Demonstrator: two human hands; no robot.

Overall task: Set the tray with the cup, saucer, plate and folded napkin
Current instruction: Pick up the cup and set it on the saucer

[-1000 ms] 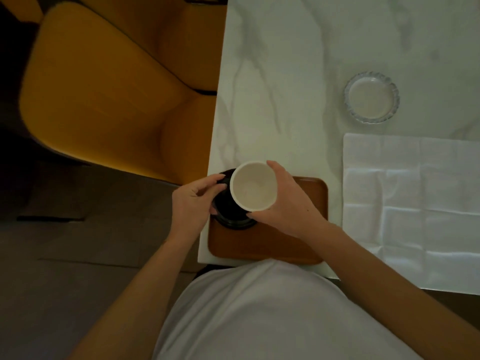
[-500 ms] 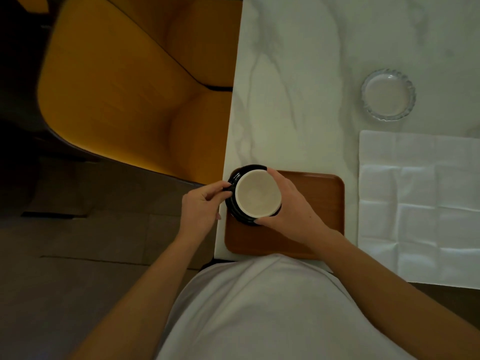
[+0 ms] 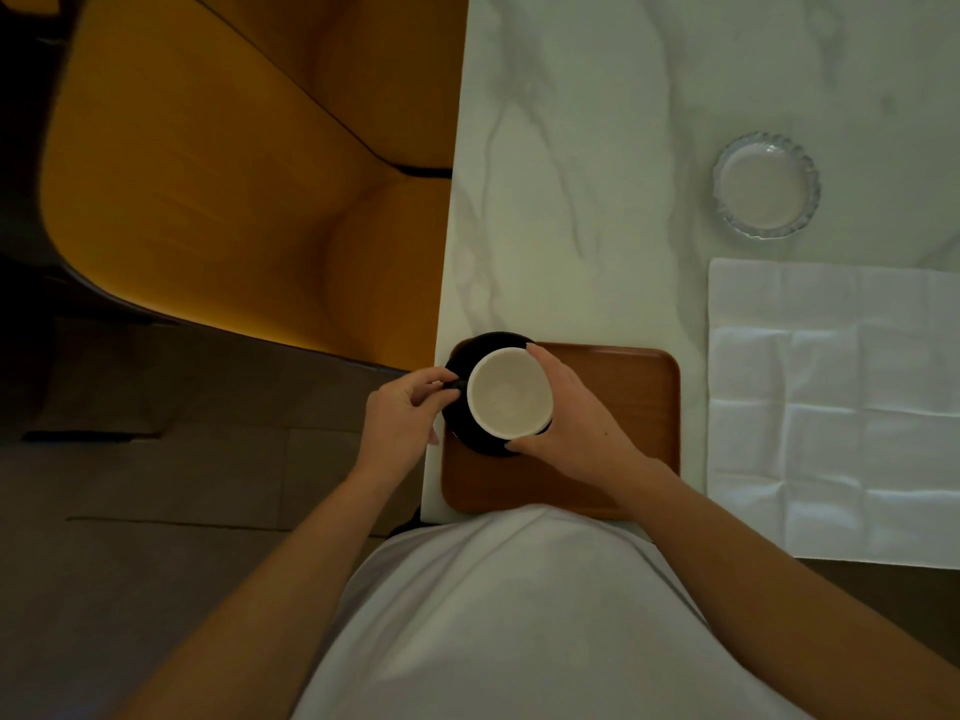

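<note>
So the cup [image 3: 510,393] is in my right hand [image 3: 576,423], fingers wrapped round its side, sitting on or just over the black saucer [image 3: 460,413] at the tray's [image 3: 623,407] near-left corner. My left hand [image 3: 402,415] pinches the saucer's edge, maybe the cup's handle, hard to tell. Both look like glazed ceramic, so stiff, a bit slick, chippable; gripping the cup's wall feels safest. The glass plate [image 3: 766,185] and unfolded napkin [image 3: 831,407] sit well apart on the marble table [image 3: 571,148]; nothing blocks them. That saucer overhangs the table edge slightly, beside the yellow chair [image 3: 234,174].
</note>
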